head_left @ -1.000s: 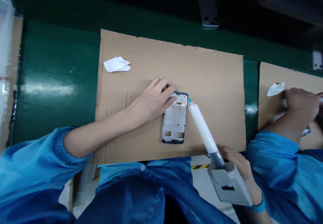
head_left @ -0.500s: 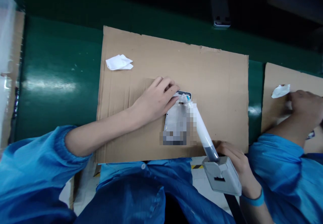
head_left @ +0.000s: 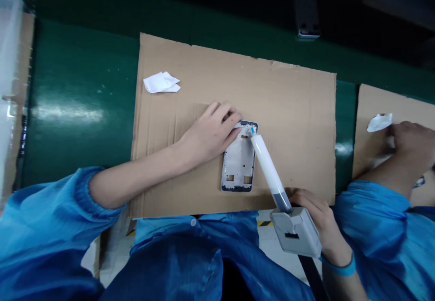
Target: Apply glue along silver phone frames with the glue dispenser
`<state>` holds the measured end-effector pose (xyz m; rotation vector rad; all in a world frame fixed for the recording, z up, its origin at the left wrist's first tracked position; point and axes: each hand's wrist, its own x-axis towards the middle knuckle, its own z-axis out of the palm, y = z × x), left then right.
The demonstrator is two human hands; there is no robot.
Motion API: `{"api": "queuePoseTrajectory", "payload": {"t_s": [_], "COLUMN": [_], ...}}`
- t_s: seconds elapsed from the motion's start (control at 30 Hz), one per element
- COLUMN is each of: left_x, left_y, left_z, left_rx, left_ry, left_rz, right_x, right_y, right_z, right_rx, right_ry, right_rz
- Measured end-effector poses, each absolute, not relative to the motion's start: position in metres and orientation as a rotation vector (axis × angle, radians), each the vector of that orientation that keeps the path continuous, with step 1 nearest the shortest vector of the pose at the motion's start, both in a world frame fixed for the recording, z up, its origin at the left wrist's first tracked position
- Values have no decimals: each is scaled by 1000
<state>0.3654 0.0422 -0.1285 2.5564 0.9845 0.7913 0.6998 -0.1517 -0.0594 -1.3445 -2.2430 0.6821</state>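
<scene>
A phone mid-frame (head_left: 239,158) with a grey metal plate and dark ends lies flat on a cardboard sheet (head_left: 299,111). My left hand (head_left: 212,129) holds its upper left edge, thumb and fingers closed there. A glue syringe (head_left: 269,165), filled with white and fitted with a blue tip, slants over the frame's right side. Its tip is at the top right corner; whether it touches cannot be seen. The syringe's rear sits in a grey boxy holder (head_left: 296,231). My right hand (head_left: 317,217) is closed around the far side of this holder, which hides some fingers.
A folded white wipe (head_left: 161,82) lies at the cardboard's upper left. The green table (head_left: 81,97) surrounds the sheet. At right, a co-worker's hand (head_left: 413,140) works by another white wipe (head_left: 379,122). A dim phone-shaped part (head_left: 307,16) lies at the back.
The syringe's rear and grey holder have shifted slightly up and left, while the tip stays near the same corner. My left hand and the phone frame look unmoved.
</scene>
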Motion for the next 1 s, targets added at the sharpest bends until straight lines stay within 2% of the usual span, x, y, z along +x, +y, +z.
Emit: {"api": "queuePoseTrajectory", "payload": {"t_s": [0.37,1.0], "left_x": [366,365], "left_y": [42,42], "left_z": [-126,-126], "left_rx": [2528,2547], "left_ry": [987,984], "left_rz": [760,779], "right_x": [711,699], "right_y": [-146,-150], "right_z": [-62,-56], "right_rx": [-1334,-1371], "right_ry": [-2217,-2266], "right_rz": [797,688]}}
